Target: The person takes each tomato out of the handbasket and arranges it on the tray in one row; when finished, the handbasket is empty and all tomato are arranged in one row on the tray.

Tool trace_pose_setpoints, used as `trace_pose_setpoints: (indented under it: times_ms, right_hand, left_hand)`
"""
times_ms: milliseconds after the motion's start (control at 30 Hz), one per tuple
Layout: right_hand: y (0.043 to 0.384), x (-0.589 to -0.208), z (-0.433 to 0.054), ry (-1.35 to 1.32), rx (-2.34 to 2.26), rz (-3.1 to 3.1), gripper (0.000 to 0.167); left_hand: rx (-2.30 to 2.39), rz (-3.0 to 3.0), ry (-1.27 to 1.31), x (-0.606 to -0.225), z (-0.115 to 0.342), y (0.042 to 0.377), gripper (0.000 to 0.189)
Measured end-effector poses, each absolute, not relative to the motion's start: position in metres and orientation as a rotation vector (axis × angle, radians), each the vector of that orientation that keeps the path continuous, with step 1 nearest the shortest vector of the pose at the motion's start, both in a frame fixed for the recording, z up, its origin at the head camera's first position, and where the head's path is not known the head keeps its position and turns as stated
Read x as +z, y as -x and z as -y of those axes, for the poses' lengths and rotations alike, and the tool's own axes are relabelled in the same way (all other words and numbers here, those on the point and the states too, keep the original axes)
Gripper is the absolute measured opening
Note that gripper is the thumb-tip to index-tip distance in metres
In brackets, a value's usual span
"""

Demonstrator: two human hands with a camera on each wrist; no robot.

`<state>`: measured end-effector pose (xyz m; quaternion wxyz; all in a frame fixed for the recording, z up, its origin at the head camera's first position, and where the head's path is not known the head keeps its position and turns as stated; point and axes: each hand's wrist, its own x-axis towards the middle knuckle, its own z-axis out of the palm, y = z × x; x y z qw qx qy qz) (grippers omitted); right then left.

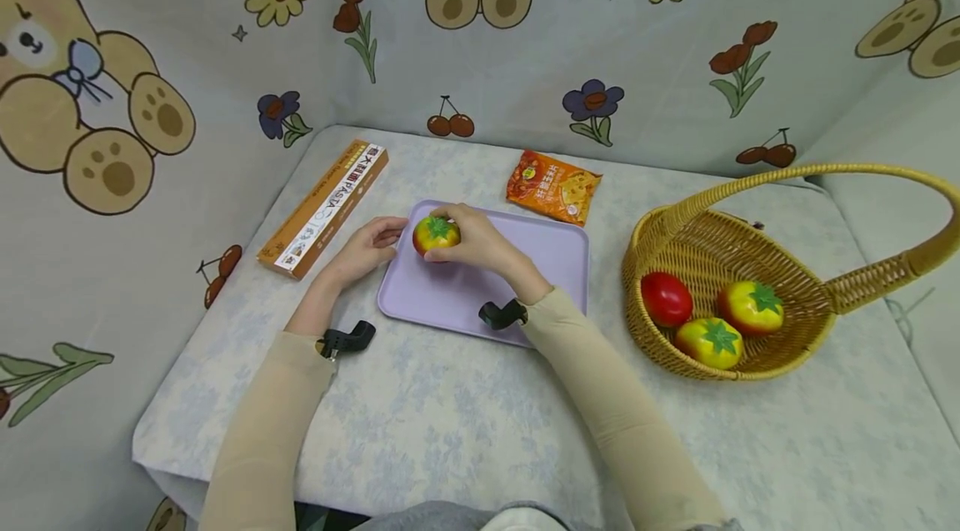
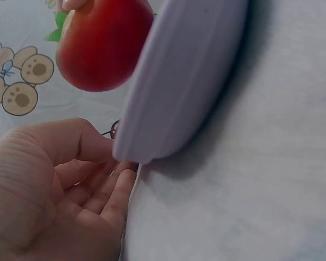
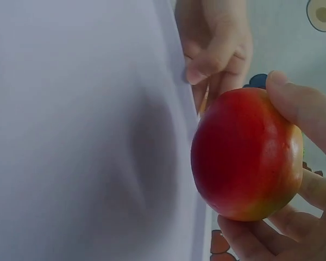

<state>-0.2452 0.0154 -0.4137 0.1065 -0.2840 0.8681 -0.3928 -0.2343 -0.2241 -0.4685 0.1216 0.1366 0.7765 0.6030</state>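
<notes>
fruit (image 1: pixel 429 239) between right-hand fingers (image 3: pixel 243 237), just above lilac tray (image 1: pixel 480 293)

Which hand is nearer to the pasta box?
Left. The left hand is just right of the pasta box, at the near side of the tray from it; the right hand is farther right, holding a fruit over the tray.
</notes>
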Motion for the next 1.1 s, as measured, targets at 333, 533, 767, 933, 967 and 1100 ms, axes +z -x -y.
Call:
trace_pose_setpoints:
  times_ms: [333,533,767,933,967,1100]
  right_hand:
    - [0.243,-0.426,-0.006,0.867,-1.097,-2.556,0.066]
    - [0.241,-0.428,-0.002,0.888,-1.057,-2.56,0.066]
    - [0.239,-0.427,-0.001,0.848,-1.067,-2.562,0.067]
    - [0.238,-0.424,-0.002,0.846,-1.155,-2.56,0.068]
    - [0.238,-0.422,-0.003,0.851,-1.177,-2.565,0.068]
    - [0.234,-0.411,-0.008,0.856,-1.301,-2.569,0.067]
  left_hand:
    - [1.745,-2.285,-0.376,-0.468,0.224,0.234,0.051]
    - [1.739,-2.283,-0.365,-0.469,0.224,0.235,0.05]
    - [1.736,-2.251,-0.39,-0.454,0.219,0.229,0.051]
    - [1.739,-2.246,-0.396,-0.445,0.216,0.225,0.052]
    - [1.746,-2.243,-0.389,-0.448,0.217,0.226,0.053]
    - [1.743,-2.256,-0.365,-0.46,0.221,0.23,0.053]
